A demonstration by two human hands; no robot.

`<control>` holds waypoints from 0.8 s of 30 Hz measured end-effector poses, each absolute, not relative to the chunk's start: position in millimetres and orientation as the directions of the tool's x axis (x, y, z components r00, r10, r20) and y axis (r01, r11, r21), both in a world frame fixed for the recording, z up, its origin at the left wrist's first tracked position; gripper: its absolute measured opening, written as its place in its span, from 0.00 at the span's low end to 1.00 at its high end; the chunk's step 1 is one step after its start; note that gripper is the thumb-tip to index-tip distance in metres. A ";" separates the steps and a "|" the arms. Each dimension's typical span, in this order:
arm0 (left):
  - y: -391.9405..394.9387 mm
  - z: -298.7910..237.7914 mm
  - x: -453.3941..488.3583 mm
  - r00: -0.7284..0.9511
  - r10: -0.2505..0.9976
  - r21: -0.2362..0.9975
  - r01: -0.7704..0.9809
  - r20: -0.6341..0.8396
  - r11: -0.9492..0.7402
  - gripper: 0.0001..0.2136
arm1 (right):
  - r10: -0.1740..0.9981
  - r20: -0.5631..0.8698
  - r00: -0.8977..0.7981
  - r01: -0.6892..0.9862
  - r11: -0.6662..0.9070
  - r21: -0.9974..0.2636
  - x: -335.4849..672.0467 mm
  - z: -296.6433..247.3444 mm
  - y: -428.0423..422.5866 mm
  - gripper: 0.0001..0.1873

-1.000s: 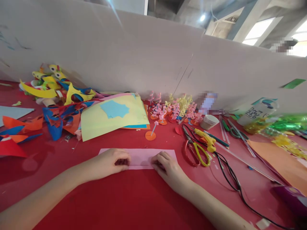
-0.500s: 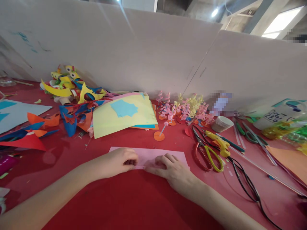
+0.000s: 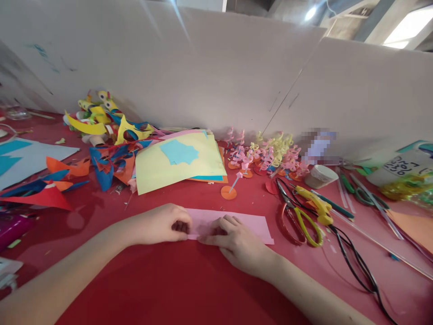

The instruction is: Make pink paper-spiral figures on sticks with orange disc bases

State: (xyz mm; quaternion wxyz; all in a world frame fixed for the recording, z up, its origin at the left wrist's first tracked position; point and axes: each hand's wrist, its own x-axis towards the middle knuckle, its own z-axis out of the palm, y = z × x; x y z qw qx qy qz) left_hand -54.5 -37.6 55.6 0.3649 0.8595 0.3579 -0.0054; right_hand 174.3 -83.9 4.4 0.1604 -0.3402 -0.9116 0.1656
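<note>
A sheet of pink paper [image 3: 250, 223] lies flat on the red table in front of me, with a narrow folded strip along its near edge. My left hand [image 3: 165, 223] has its fingers curled, thumb and fingertips pinching that edge towards the left end, which the hand covers. On the right part of the sheet rests my right hand [image 3: 237, 241]; its fingers are bent and bear down on the paper, with thumb and index at the near edge. A small gap separates the two sets of fingertips.
Beyond the sheet lie a yellow paper stack [image 3: 152, 176] and an orange disc with a small stem [image 3: 228, 192]. Small pink curled paper figures [image 3: 267, 155] cluster at the board wall. Scissors [image 3: 291, 221], a yellow glue gun [image 3: 314, 203] with black cable and a tape roll [image 3: 320, 176] lie right.
My right hand has slid left along the near edge, closer to my left hand, baring more of the paper's right end. The camera has turned slightly left.
</note>
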 end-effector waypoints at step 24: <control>-35.7 61.1 -67.9 0.639 0.682 0.465 0.754 -0.355 -0.464 0.05 | 0.664 0.141 -0.735 0.573 0.718 -0.394 174.2 13.5 -86.2 0.26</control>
